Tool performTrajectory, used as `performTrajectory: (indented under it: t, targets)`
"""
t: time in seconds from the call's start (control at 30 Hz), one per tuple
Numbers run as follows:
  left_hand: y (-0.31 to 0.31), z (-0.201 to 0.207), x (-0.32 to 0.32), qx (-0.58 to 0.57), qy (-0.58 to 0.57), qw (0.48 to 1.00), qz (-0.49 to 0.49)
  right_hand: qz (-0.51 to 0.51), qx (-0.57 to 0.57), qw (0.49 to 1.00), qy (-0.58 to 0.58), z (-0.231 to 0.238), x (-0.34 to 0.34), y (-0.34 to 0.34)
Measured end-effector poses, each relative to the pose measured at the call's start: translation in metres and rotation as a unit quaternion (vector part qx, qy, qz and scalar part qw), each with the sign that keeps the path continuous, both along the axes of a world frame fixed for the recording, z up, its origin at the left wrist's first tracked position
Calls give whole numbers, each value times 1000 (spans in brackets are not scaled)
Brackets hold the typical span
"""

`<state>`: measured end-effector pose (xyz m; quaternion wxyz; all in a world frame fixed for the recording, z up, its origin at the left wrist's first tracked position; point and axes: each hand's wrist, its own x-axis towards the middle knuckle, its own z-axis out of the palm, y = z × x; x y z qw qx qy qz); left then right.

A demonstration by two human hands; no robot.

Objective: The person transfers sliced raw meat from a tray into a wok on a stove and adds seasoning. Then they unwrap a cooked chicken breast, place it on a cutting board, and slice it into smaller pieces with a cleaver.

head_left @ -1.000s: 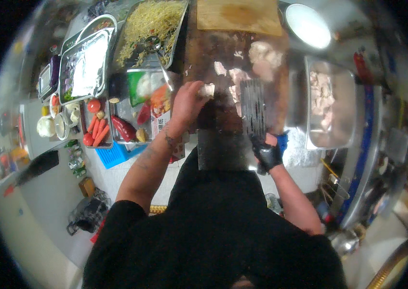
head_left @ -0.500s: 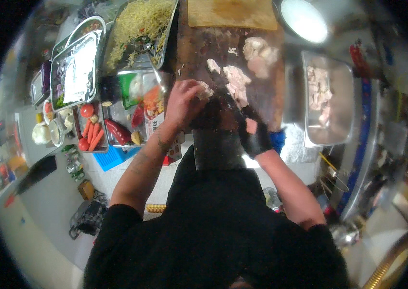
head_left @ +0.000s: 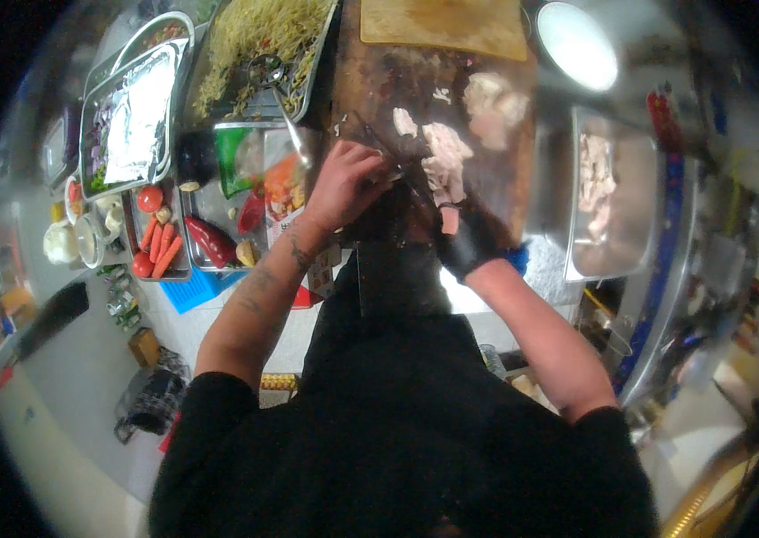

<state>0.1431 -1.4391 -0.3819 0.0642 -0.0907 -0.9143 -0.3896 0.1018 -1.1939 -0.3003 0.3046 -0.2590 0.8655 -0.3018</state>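
My bare left hand (head_left: 350,184) is closed over a small piece of pale meat (head_left: 394,176) on the dark cutting board (head_left: 496,184); the fingers hide most of the piece. My right hand (head_left: 467,240), in a black glove, is closed round the handle of a dark-bladed knife (head_left: 415,182). The blade slants up and left, its edge close to my left fingertips. Just right of the blade lies a heap of cut pale meat (head_left: 446,161), with a loose strip (head_left: 405,122) above it. A larger uncut lump of meat (head_left: 494,109) sits farther right.
Right of the board stands a steel pan (head_left: 635,215) holding meat pieces. A yellowish board (head_left: 442,25) lies at the far end, beside a white plate (head_left: 576,45). At left are a noodle tray (head_left: 263,45), a foil-covered tray (head_left: 142,112), carrots (head_left: 160,244) and a red pepper (head_left: 209,240).
The knife has swung left, its blade now nearer my left fingers. My right hand has shifted slightly left. The piece under my left hand is more hidden. The whole view has shifted a little.
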Motion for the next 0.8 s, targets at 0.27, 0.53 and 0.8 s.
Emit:
performTrajectory:
  t: [0.27,0.53,0.8]
  targets:
    - [-5,-1,-2,22,3,1000,-1,-45,77,993,-73,-73,-29,-46]
    - [-3,-2,-3,16,-2,1000,-8,81,98,991,-51,-2,-24,-22]
    - [-6,0,-4,17,-3,1000,-22,6,-38,991,127,-30,-4,-13]
